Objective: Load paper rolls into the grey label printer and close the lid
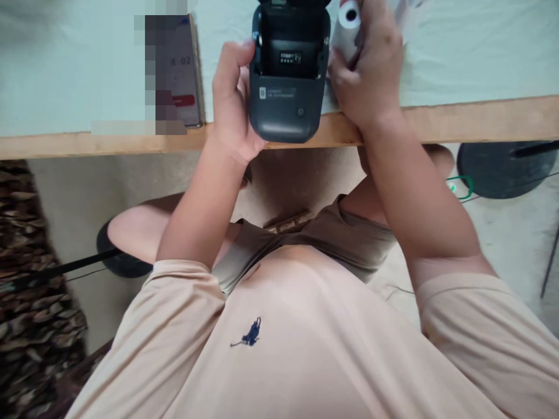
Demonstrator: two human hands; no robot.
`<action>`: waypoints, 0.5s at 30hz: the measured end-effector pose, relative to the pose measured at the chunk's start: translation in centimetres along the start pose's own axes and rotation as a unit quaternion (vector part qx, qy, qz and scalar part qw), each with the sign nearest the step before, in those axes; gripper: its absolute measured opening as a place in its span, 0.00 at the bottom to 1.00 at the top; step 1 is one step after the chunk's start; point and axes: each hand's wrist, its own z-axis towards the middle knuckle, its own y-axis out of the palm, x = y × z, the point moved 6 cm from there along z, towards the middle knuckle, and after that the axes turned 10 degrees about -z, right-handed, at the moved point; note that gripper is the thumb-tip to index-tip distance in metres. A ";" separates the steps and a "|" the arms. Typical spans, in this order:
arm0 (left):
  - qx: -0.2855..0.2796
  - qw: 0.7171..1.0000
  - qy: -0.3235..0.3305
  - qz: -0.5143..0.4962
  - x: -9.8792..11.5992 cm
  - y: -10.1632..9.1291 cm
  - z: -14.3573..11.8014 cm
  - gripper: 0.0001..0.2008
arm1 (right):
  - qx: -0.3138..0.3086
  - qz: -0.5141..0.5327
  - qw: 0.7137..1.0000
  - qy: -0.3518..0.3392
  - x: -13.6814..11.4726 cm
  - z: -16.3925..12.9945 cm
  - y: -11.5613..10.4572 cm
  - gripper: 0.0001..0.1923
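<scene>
A small dark grey label printer (288,87) stands at the near edge of the table, its lid open and the empty paper bay showing. My left hand (231,99) grips the printer's left side. My right hand (369,70) is closed around a white paper roll (348,26), held just right of the printer and touching its side. Only the roll's upper end with its core hole shows above my fingers.
A phone (186,70) lies on the pale green table (65,75) left of the printer. The wooden table edge (480,119) runs across the view. Below are my lap, a dark round base (506,169) on the floor at right, and a patterned rug (30,291) at left.
</scene>
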 end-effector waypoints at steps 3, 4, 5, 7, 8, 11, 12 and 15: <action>-0.011 0.999 -0.003 0.036 0.0 0.0 0.0 0.22 | 0.042 0.003 0.999 0.011 0.8 0.1 0.3 0.34; -0.007 0.999 -0.007 0.046 -0.1 -0.1 0.0 0.20 | 0.055 0.004 0.998 0.019 1.2 0.2 0.4 0.36; -0.001 0.999 -0.006 0.052 0.0 -0.3 0.1 0.18 | 0.068 0.004 0.997 0.025 1.4 0.2 0.4 0.36; 0.013 0.998 0.009 0.053 0.2 -0.4 0.1 0.14 | 0.082 0.008 0.996 0.022 1.4 0.0 0.3 0.29; 0.019 0.998 0.018 0.051 0.4 -0.4 0.0 0.12 | 0.083 0.011 0.996 0.015 1.2 -0.2 0.1 0.25; 0.033 0.999 0.018 0.040 0.6 -0.3 -0.1 0.12 | 0.067 0.009 0.998 -0.007 -0.4 -0.8 -0.5 0.18; 0.041 0.999 0.017 0.031 0.7 -0.2 -0.2 0.11 | 0.057 0.005 0.998 -0.010 -0.9 -1.0 -0.7 0.16; 0.057 0.998 0.014 0.000 1.0 -0.2 -0.3 0.11 | 0.010 -0.003 1.000 0.017 -1.7 -1.2 -0.6 0.13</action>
